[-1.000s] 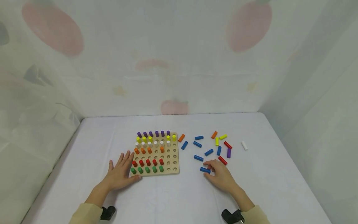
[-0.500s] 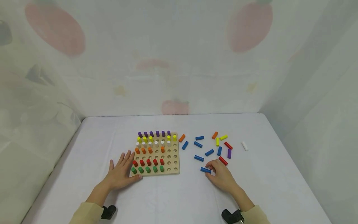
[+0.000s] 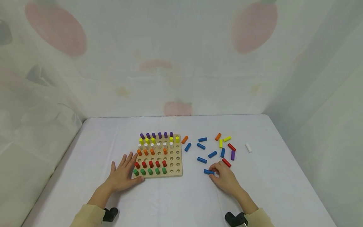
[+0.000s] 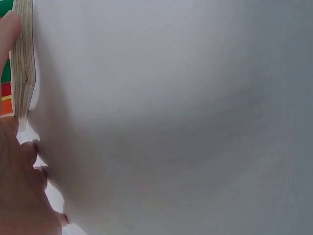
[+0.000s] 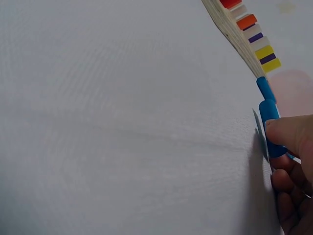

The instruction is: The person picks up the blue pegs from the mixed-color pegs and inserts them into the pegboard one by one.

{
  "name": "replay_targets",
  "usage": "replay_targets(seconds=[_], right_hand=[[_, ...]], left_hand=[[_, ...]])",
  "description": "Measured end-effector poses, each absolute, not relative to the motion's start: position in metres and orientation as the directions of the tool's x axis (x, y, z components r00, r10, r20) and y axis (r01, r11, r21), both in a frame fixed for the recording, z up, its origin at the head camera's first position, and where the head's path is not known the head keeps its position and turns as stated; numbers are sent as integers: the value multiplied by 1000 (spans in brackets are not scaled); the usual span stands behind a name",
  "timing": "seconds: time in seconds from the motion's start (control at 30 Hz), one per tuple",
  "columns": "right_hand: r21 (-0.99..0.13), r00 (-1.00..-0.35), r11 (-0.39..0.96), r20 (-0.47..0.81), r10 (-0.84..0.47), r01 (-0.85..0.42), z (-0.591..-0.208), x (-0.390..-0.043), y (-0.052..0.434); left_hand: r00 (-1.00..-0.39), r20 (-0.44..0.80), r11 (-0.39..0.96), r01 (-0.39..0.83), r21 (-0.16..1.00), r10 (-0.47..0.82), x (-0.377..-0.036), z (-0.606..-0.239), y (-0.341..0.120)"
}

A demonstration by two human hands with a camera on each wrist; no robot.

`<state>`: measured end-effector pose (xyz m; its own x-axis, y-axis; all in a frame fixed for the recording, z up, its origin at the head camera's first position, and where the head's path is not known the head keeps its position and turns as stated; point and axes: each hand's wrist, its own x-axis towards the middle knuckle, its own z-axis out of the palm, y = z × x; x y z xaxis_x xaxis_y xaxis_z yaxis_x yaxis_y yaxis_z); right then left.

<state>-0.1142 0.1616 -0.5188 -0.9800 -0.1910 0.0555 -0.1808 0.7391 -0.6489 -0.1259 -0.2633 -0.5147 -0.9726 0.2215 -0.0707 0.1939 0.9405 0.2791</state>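
A wooden pegboard (image 3: 174,159) lies left of centre, with rows of purple, yellow, white, orange, red and green pegs upright in its holes. My left hand (image 3: 122,176) rests with fingers spread at the board's near left corner; the left wrist view shows the thumb (image 4: 9,32) against the board's edge (image 4: 23,58). To the right of the board, my right hand (image 3: 225,179) pinches a blue peg (image 3: 208,171) between thumb and fingers, low over the cloth. That blue peg (image 5: 270,120) lies under my thumb in the right wrist view, its far side hidden by the hand.
Several loose blue pegs (image 3: 202,160) lie between the board and my right hand. Beyond are orange (image 3: 218,136), yellow (image 3: 227,138), red (image 3: 231,147) and purple pegs (image 3: 233,155). A white peg (image 3: 248,148) lies farther right. White cloth (image 3: 170,201) covers the table.
The thumb and fingers of my right hand have closed on the blue peg, which has shifted very slightly. My left hand stays at the board's corner.
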Motion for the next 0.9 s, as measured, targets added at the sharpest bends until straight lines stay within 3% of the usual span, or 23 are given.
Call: replay_targets(seconds=[0.9], right_hand=[[-741,-988,662,7,-154,-109,-508,-114,164]], left_hand=[[-973,-98,937,172,305,210,-124,-505,-260]])
